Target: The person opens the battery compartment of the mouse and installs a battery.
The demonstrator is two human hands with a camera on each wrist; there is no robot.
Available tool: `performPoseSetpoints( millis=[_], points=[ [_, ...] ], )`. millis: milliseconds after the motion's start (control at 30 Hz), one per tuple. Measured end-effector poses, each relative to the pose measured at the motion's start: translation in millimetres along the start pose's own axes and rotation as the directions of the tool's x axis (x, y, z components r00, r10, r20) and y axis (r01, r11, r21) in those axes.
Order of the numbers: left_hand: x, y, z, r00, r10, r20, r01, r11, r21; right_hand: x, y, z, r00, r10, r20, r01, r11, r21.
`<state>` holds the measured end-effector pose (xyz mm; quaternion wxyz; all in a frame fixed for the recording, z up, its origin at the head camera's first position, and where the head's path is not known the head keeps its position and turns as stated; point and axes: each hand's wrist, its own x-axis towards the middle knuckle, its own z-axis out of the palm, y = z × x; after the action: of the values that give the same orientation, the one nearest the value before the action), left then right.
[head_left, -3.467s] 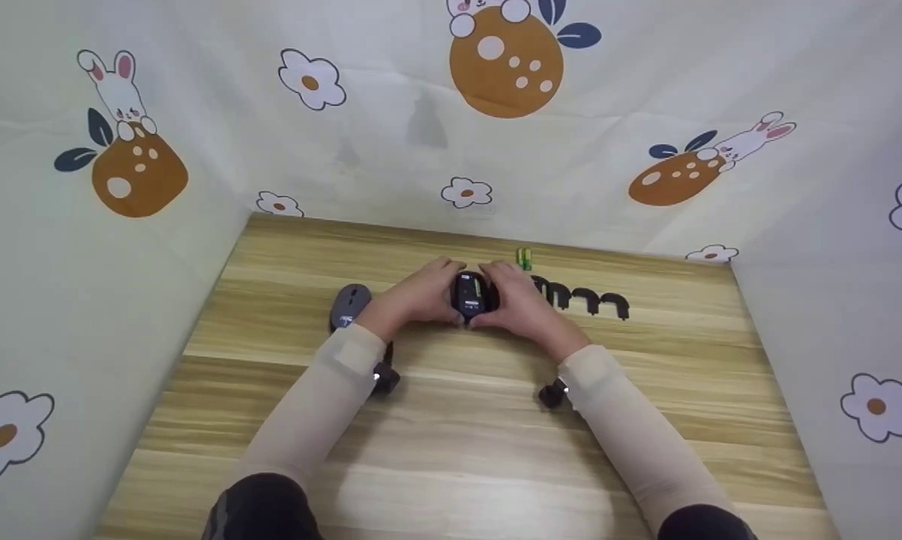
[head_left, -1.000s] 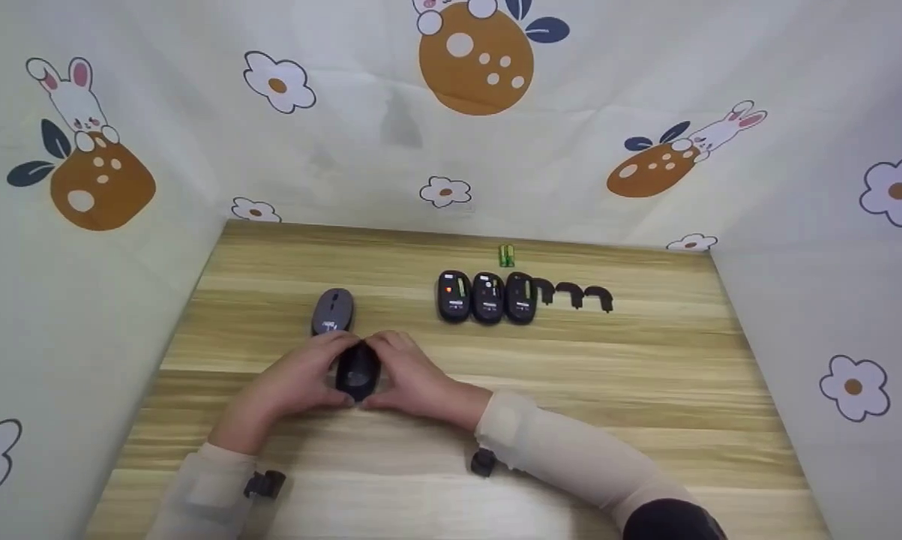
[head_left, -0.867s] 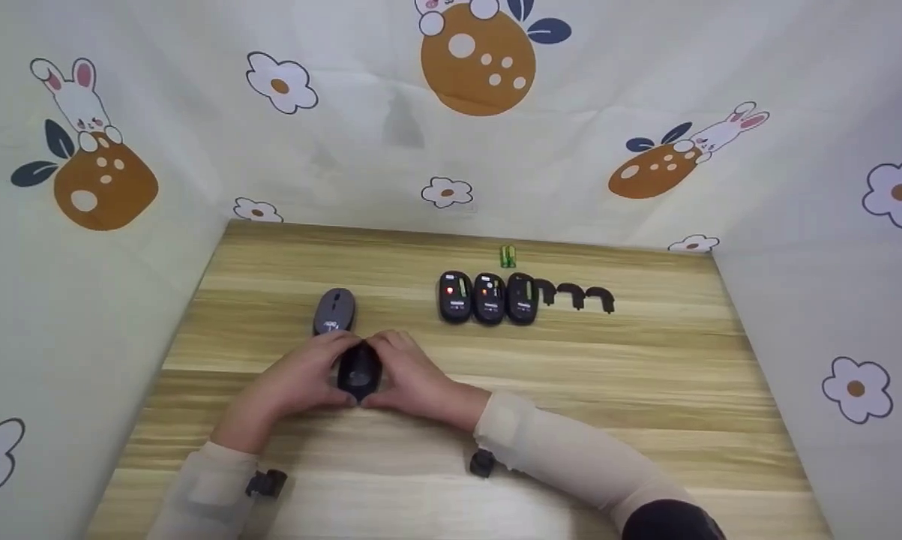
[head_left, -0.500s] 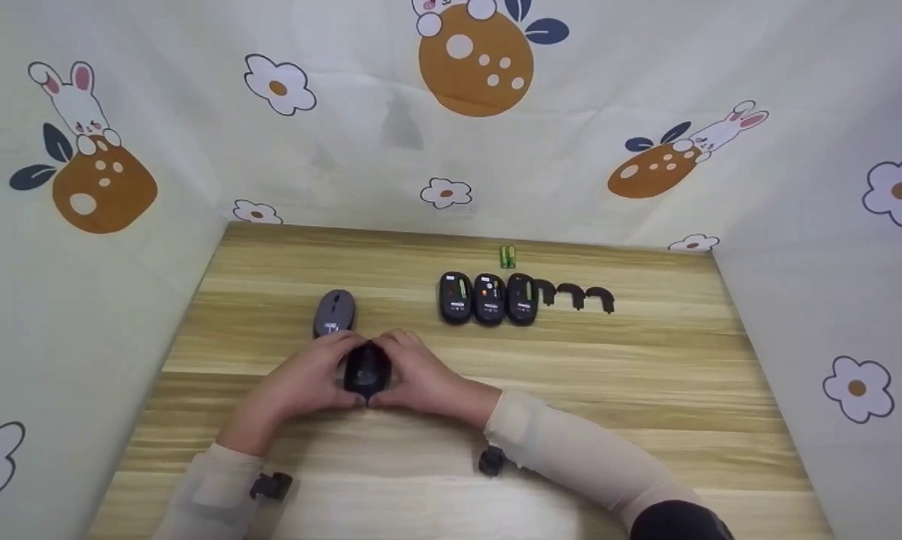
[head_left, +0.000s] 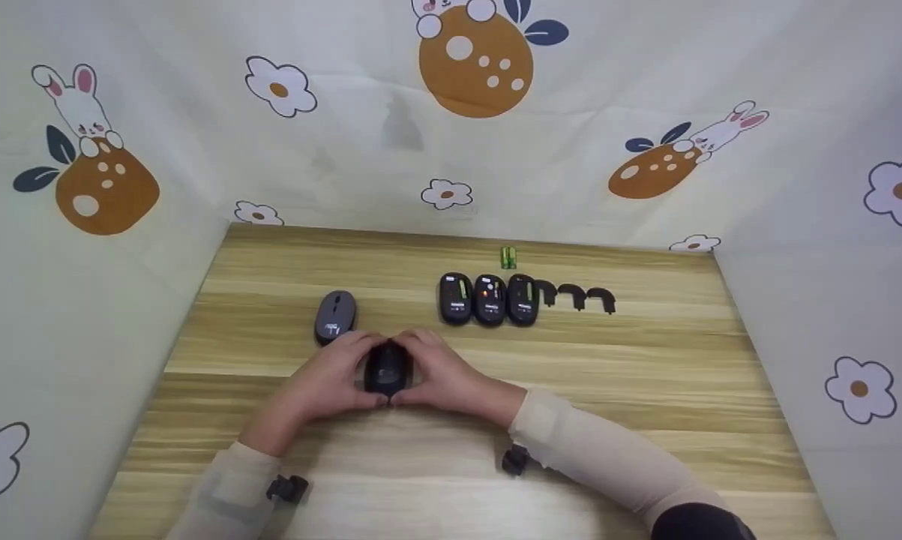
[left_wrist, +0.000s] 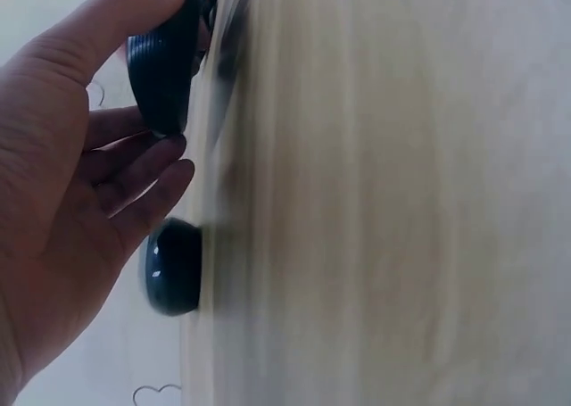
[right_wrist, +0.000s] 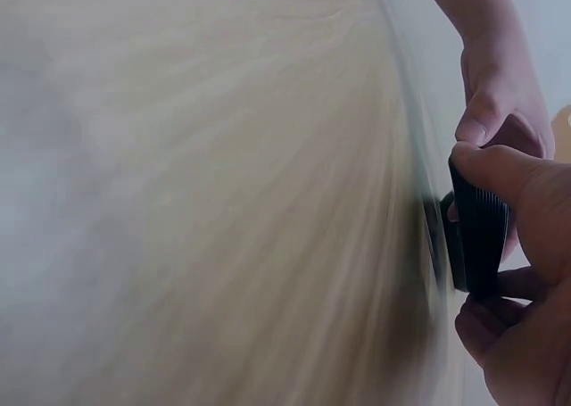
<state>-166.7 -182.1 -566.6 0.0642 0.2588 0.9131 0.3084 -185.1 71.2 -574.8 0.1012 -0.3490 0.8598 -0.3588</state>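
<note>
Our left hand and right hand clamp a black mouse between them — a gray mouse (on the wooden table) lies just beyond the left.

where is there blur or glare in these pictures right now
Head view: fairly sharp, with pale glare on the near part of the tabletop; left wrist view: the tabletop is smeared into streaks, while the left hand is clearer; right wrist view: the tabletop is streaky too, and the held black mouse looks sharper.
</note>
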Motion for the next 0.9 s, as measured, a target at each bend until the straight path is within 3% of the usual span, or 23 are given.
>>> performPoseSetpoints(
  millis=[333, 900],
  points=[
    [12.0, 10.9, 11.2, 0.997, 0.067, -0.03, -0.066, 0.998, 0.017, -19.3, 5.2, -20.5, 0.999, 0.004, -0.038, -0.002, 0.998, 0.064],
    [41.2, 35.7, 27.5, 0.989, 0.139, -0.05, -0.138, 0.99, 0.025, -50.9, 28.3, -49.4, 0.997, 0.0, -0.082, 0.007, 0.997, 0.082]
  ],
)
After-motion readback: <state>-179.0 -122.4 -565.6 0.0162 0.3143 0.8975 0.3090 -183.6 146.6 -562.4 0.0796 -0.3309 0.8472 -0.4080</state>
